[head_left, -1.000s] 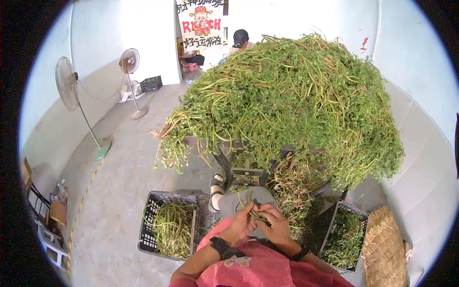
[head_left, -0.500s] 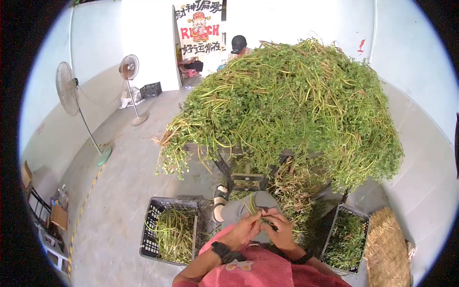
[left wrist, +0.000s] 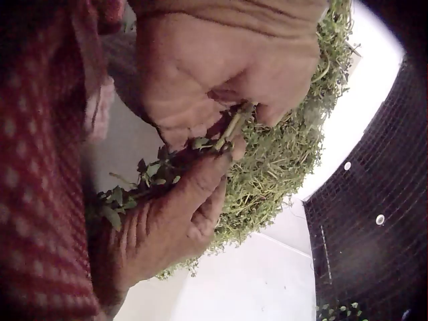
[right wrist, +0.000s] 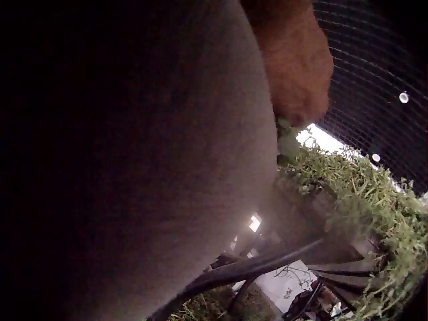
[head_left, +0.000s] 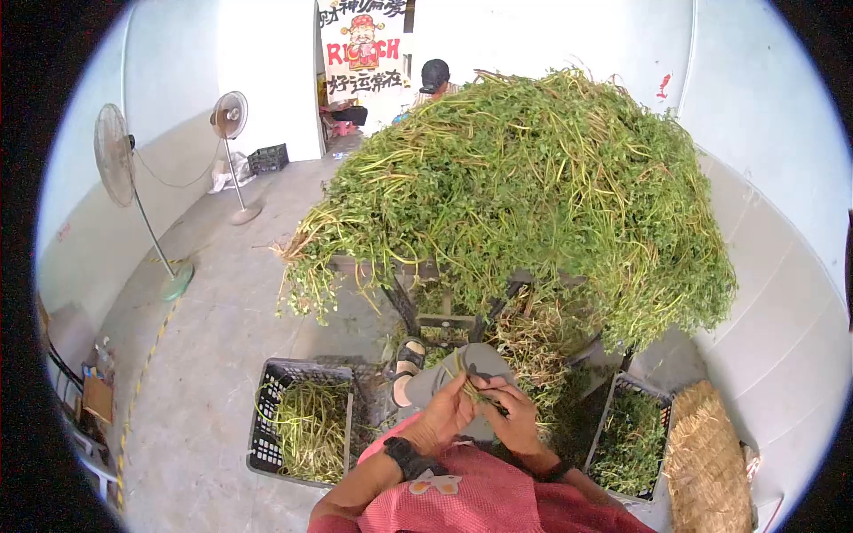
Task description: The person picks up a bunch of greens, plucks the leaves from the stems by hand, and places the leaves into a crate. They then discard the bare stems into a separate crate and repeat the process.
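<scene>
Close together over the person's lap, both hands work on green leafy stems (left wrist: 231,130). My left hand (head_left: 447,413) pinches the stems between thumb and curled fingers, and their bare ends (head_left: 459,362) stick up past it. Facing it, my right hand (head_left: 515,422) pinches the same stems a short way along, its thumb and fingertip meeting near the left fingers in the left wrist view. Small leaves (left wrist: 117,200) trail beside the right hand there. A pale blurred surface fills much of the right wrist view and hides the fingers' work.
A large heap of leafy greens (head_left: 533,178) covers a stand ahead. A black crate (head_left: 267,435) with trimmed stems sits left; another crate (head_left: 662,462) with leafy pieces is right, beside a straw bundle (head_left: 711,462). Two standing fans (head_left: 114,155) are far left; a person (head_left: 435,78) is behind the heap.
The head view has shifted slightly. Both hands stay together on the stems, with small finger movements; the upright stem ends have shifted a little.
</scene>
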Motion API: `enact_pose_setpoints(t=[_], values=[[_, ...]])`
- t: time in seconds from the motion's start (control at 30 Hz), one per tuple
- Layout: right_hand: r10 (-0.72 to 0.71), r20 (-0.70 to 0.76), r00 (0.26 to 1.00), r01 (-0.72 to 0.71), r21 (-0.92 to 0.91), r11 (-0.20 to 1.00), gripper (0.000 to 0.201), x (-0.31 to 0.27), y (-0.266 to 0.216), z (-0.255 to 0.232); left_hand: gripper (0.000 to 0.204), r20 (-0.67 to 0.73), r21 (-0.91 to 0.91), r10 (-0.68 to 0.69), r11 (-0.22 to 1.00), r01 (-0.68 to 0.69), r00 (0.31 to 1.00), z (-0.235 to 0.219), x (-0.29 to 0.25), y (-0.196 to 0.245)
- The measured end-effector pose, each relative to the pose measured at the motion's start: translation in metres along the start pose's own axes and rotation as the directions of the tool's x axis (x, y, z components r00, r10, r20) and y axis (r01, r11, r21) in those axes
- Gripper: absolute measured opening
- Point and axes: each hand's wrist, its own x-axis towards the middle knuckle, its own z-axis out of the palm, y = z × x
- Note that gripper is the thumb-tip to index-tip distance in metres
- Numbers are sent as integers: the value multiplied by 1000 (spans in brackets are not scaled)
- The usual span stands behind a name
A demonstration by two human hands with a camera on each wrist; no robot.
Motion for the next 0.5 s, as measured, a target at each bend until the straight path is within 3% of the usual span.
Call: enact_pose_setpoints(t=[0.13, 0.2, 0.23, 0.3, 0.33, 0.4, 0.43, 0.5], values=[[-41, -37, 998, 42, 12, 999, 23, 5, 3, 3, 34, -88, -5, -12, 1000, 12, 996, 4, 3, 4], [-99, -60, 993, 97, -36, 995, 24, 3, 16, 7, 39, -253, 61, 24, 998, -9, 967, -14, 14, -7], [-97, -64, 993, 94, -38, 995, 24, 3, 16, 5, 39, -251, 62, 20, 998, -5, 968, -16, 14, -6], [-82, -77, 994, 78, -49, 996, 24, 1, 13, 6, 32, -108, 98, 4, 995, 6, 994, -24, 10, -6], [-65, -74, 995, 62, -46, 997, 24, 1, 13, 6, 32, -119, 91, -8, 996, 19, 993, -14, 6, -5], [-76, 1, 997, 76, -78, 994, 25, -2, 12, 5, 30, -352, 208, 56, 978, 20, 934, 15, -4, -1], [-83, 19, 996, 84, -124, 989, 25, -3, 10, 3, 28, -318, 128, 112, 989, -74, 941, 10, -3, -4], [-51, 61, 997, 58, -123, 991, 25, -2, -1, -12, 28, -339, 160, 86, 987, -32, 937, 32, -10, 0]])
